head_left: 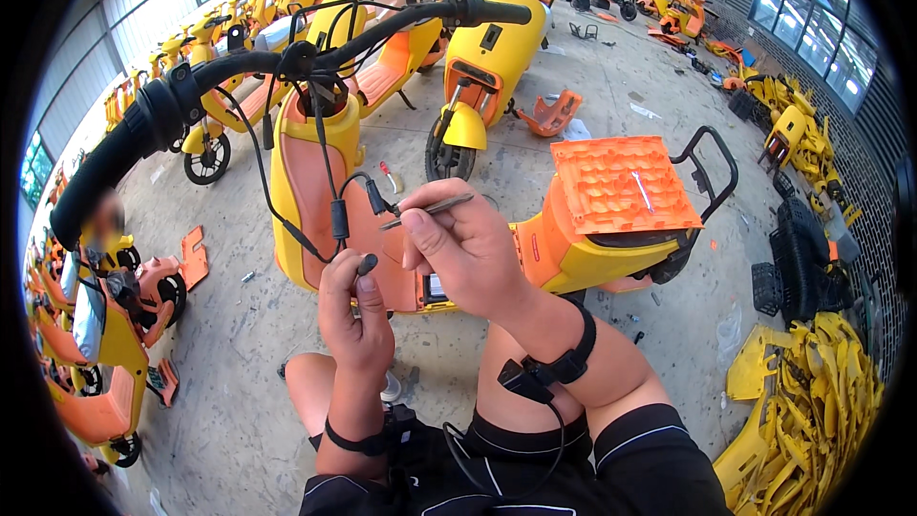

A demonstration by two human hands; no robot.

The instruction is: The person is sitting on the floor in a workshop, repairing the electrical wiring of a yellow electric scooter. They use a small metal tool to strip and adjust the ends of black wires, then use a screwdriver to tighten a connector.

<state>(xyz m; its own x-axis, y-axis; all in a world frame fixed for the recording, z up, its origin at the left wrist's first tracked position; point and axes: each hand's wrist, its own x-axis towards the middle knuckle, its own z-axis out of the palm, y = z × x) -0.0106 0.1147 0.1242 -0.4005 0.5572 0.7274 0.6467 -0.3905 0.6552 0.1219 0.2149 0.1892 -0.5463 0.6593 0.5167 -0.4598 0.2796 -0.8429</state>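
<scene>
Beside a yellow-and-orange scooter [306, 182], viewed from my distant station, two bare hands are raised near the close edge of its orange footboard [403, 294]. Left hand [355, 315]: the fingers are closed on a dark cylindrical connector [367, 265], whose blunt end shows between thumb and forefinger; how its cable runs within the grip I cannot tell. Right hand [468, 253]: thumb and forefinger pinch a slim grey metal tool [449, 204], held aslant, one end pointing left and slightly down. Just beside that end hangs a black plug [375, 196]; whether the right fingers also touch it I cannot tell. Black cables [323, 134] descend from the handlebar [411, 14] toward the hands, with a thicker black sleeve [339, 220] just above the left one. Each wrist bears a black strap [573, 349], the right with a small black box [525, 380]. Upon the scooter's rear lies a ridged orange tray [597, 172]; I note a thin pale tool [642, 189] on it, nearer its right edge than its left. Concrete floor [229, 325]: a red-handled tool [386, 168] lies beyond the footboard, an orange plastic part [552, 115] farther off, and a heap of yellow panels [821, 411] at the near right corner. More scooters [482, 48] stand toward the far edge.
</scene>
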